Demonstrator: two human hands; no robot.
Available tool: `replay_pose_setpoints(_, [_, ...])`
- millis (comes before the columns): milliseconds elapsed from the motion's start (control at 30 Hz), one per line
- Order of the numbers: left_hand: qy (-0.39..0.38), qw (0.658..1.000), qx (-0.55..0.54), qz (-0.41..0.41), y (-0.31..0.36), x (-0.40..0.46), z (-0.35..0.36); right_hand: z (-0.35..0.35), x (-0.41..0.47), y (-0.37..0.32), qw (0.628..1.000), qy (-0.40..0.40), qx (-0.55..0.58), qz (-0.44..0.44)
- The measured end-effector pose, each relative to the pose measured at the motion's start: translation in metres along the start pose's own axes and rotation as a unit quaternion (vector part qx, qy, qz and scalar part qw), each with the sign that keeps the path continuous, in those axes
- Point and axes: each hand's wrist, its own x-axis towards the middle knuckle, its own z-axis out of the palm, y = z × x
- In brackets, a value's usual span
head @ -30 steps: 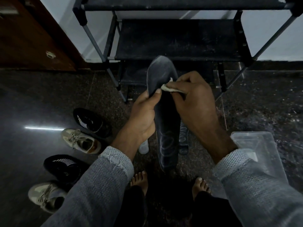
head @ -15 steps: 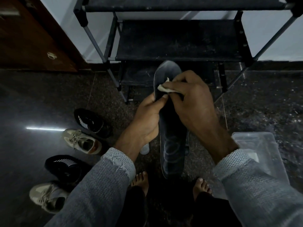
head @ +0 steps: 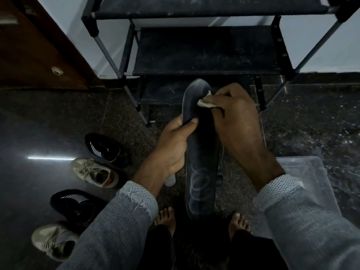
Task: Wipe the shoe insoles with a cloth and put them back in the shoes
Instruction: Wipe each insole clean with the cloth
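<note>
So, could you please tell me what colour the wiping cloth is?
The cloth is pale cream, seen in the head view.

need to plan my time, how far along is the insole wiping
Done: nothing visibly finished. In hand: left hand grips a dark insole while right hand presses the cloth near its toe end. Left: returning insoles to the four shoes on the floor; whether they hold insoles can't be seen.

Grey knit sleeves [head: 120, 227], frayed cuffs, dark trousers [head: 155, 248], bare feet [head: 165, 217]
</note>
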Motion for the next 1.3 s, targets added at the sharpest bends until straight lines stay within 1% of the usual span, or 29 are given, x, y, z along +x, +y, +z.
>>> replay_pose_setpoints(67, [-0.001, 1.0, 0.006, -0.003, 0.0, 0.0, 0.001, -0.003, -0.001, 0.001, 1.0, 0.004, -0.007, -0.015])
replay_pose_setpoints(200, [0.002, 1.0, 0.01, -0.002, 0.002, 0.001, 0.0, 0.004, -0.007, -0.012, 0.994, -0.035, -0.024, -0.096])
replay_pose_setpoints(233, [0.005, 1.0, 0.01, -0.003, 0.002, 0.0, 0.0, 0.005, -0.006, -0.011, 0.995, -0.033, -0.029, -0.094])
replay_pose_setpoints(333, [0.028, 1.0, 0.0, -0.007, 0.004, 0.001, -0.001, 0.0, -0.003, -0.003, 1.0, -0.006, -0.003, -0.021])
replay_pose_setpoints(400, [0.054, 0.998, -0.002, -0.006, 0.006, 0.003, -0.003, -0.004, -0.003, 0.0, 1.0, 0.012, 0.016, -0.001])
replay_pose_setpoints(433, [0.069, 0.998, -0.004, -0.005, 0.008, 0.004, -0.004, -0.005, -0.003, -0.001, 0.999, 0.01, 0.046, 0.012])
replay_pose_setpoints(500, [0.095, 0.995, -0.016, -0.003, 0.011, 0.006, -0.006, -0.005, -0.004, -0.006, 0.992, -0.005, 0.122, 0.035])
replay_pose_setpoints(567, [0.109, 0.994, -0.025, 0.003, 0.013, 0.007, -0.009, -0.004, -0.003, -0.01, 0.985, -0.023, 0.165, 0.05])
replay_pose_setpoints(733, [0.112, 0.992, -0.047, 0.015, 0.016, 0.006, -0.012, -0.007, -0.002, -0.009, 0.97, -0.104, 0.192, 0.104])
replay_pose_setpoints(833, [0.11, 0.992, -0.057, 0.013, 0.019, 0.004, -0.013, -0.005, -0.003, -0.007, 0.964, -0.151, 0.179, 0.125])
replay_pose_setpoints(933, [0.116, 0.991, -0.057, 0.014, 0.02, 0.004, -0.014, -0.005, -0.004, -0.008, 0.959, -0.173, 0.178, 0.136])
replay_pose_setpoints(1000, [0.118, 0.991, -0.06, 0.016, 0.021, 0.004, -0.014, -0.005, -0.003, -0.009, 0.955, -0.156, 0.204, 0.149])
replay_pose_setpoints(1100, [0.099, 0.993, -0.058, 0.013, 0.019, 0.003, -0.012, -0.007, -0.002, -0.01, 0.944, -0.1, 0.26, 0.176])
replay_pose_setpoints(1200, [0.082, 0.996, -0.027, 0.017, 0.015, 0.003, -0.009, -0.009, 0.0, -0.01, 0.947, -0.054, 0.259, 0.183])
replay_pose_setpoints(1300, [0.071, 0.997, -0.007, 0.019, 0.01, 0.004, -0.007, -0.01, 0.001, -0.01, 0.946, -0.021, 0.273, 0.171])
